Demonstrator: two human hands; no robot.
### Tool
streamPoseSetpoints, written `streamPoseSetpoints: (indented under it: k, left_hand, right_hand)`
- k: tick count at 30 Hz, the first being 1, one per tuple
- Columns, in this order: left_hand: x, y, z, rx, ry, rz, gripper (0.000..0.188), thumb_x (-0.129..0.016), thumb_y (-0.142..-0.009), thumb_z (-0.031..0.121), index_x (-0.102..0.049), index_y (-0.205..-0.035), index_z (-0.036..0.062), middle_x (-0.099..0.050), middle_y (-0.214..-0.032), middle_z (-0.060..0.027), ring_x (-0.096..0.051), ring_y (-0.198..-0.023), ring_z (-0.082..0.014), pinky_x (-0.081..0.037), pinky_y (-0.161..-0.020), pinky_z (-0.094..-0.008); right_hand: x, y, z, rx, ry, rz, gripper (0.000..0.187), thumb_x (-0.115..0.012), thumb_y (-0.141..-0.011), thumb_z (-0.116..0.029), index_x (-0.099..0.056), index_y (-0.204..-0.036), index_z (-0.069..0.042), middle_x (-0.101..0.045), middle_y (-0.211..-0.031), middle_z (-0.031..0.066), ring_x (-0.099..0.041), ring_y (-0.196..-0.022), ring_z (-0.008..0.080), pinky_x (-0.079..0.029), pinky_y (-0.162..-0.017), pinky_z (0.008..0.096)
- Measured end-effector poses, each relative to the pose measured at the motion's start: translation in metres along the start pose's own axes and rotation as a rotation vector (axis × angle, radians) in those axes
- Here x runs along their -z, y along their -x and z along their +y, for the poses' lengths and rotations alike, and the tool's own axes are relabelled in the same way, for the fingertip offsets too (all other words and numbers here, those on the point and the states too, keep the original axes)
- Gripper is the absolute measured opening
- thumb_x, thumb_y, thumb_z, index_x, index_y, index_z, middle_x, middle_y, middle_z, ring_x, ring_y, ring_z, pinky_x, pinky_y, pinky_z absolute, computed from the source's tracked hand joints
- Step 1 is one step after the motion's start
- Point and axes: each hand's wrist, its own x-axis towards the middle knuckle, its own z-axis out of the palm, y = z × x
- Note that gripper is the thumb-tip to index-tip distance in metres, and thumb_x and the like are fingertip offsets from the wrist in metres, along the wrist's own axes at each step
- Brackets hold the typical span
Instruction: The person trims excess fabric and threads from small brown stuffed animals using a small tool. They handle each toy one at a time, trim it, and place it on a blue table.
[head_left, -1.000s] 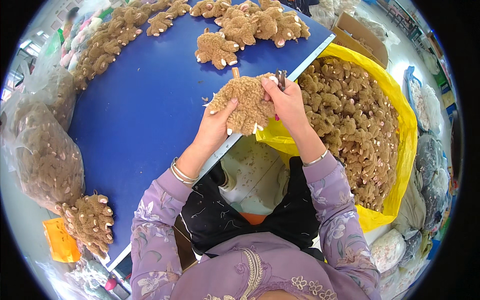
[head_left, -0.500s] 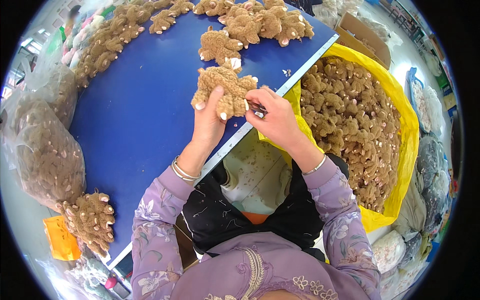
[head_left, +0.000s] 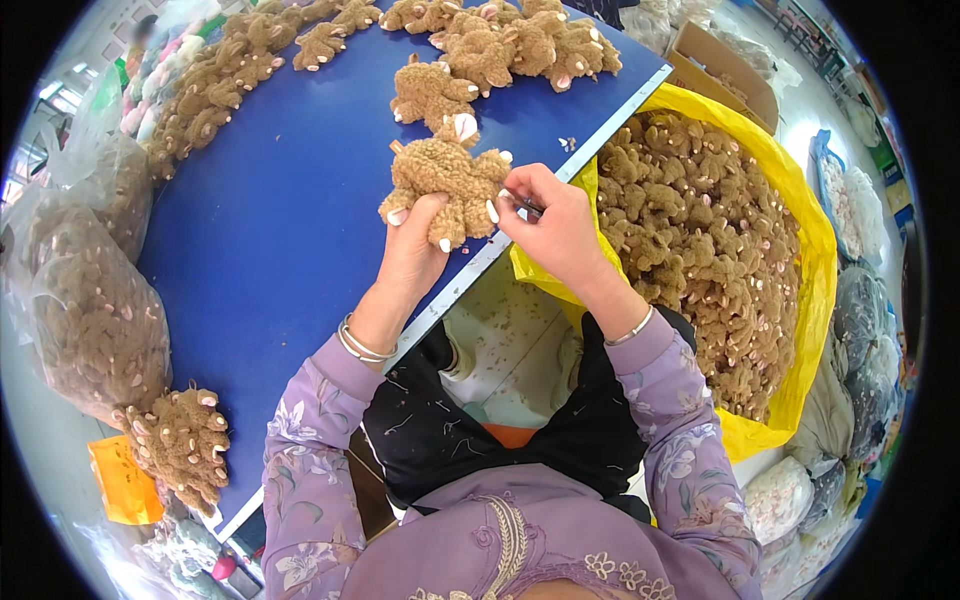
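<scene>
Clearly, the left hand [head_left: 412,246] pinches a brown plush piece [head_left: 445,178], and the right hand [head_left: 556,220] grips a dark tool [head_left: 524,204].

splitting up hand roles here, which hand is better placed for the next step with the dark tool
Probably the right hand: it holds the dark tool close to the brown plush toy. The left hand grips that toy, so seems better placed for steadying.
</scene>
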Motion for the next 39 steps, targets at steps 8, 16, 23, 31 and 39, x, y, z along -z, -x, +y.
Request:
streamPoseSetpoints:
  k: [8, 16, 23, 31, 39]
  left_hand:
    - [-0.017, 0.007, 0.006, 0.134, -0.146, -0.148, 0.050, -0.063, -0.089, 0.009, -0.043, -0.134, 0.0037, -0.056, -0.126, -0.0087, -0.058, -0.113, -0.0188, -0.048, -0.096, -0.0344]
    - [0.004, 0.005, -0.003, 0.017, -0.244, -0.123, 0.049, -0.053, -0.090, 0.004, -0.039, -0.137, 0.0003, -0.054, -0.129, -0.0127, -0.057, -0.116, -0.0235, -0.049, -0.096, -0.0372]
    - [0.000, 0.001, -0.010, -0.067, -0.337, -0.115, 0.050, -0.053, -0.092, 0.007, -0.037, -0.138, 0.0018, -0.054, -0.129, -0.0124, -0.057, -0.115, -0.0221, -0.049, -0.094, -0.0352]
    - [-0.004, 0.001, -0.004, -0.127, -0.317, -0.058, 0.041, -0.058, -0.093, 0.009, -0.045, -0.131, 0.0003, -0.057, -0.123, -0.0103, -0.058, -0.112, -0.0193, -0.048, -0.094, -0.0333]
    - [-0.013, 0.004, -0.001, -0.099, -0.330, -0.049, 0.043, -0.063, -0.092, 0.013, -0.048, -0.130, 0.0012, -0.059, -0.120, -0.0079, -0.058, -0.109, -0.0157, -0.047, -0.094, -0.0316]
  right_hand:
    - [0.003, 0.002, 0.009, 0.059, 0.008, -0.072, 0.023, -0.070, -0.074, -0.007, -0.056, -0.092, -0.003, -0.062, -0.072, 0.0125, -0.064, -0.065, 0.0250, -0.051, -0.063, 0.0319]
    - [0.010, -0.004, 0.008, -0.207, -0.278, -0.042, 0.011, -0.063, -0.078, -0.006, -0.056, -0.086, -0.001, -0.057, -0.067, 0.0003, -0.051, -0.060, 0.0051, -0.041, -0.054, 0.0228]
    - [0.018, -0.012, 0.002, -0.468, -0.522, -0.055, 0.013, -0.061, -0.086, -0.015, -0.059, -0.085, -0.002, -0.058, -0.067, -0.0003, -0.048, -0.059, 0.0025, -0.035, -0.051, 0.0210]
    - [0.010, -0.003, -0.007, -0.305, -0.337, -0.210, 0.021, -0.068, -0.087, -0.020, -0.061, -0.086, 0.000, -0.055, -0.071, -0.0027, -0.045, -0.065, 0.0027, -0.038, -0.057, 0.0213]
    - [0.008, 0.001, -0.019, -0.239, -0.207, -0.256, 0.019, -0.069, -0.078, -0.013, -0.054, -0.085, -0.004, -0.052, -0.072, -0.0006, -0.044, -0.063, 0.0064, -0.040, -0.057, 0.0240]
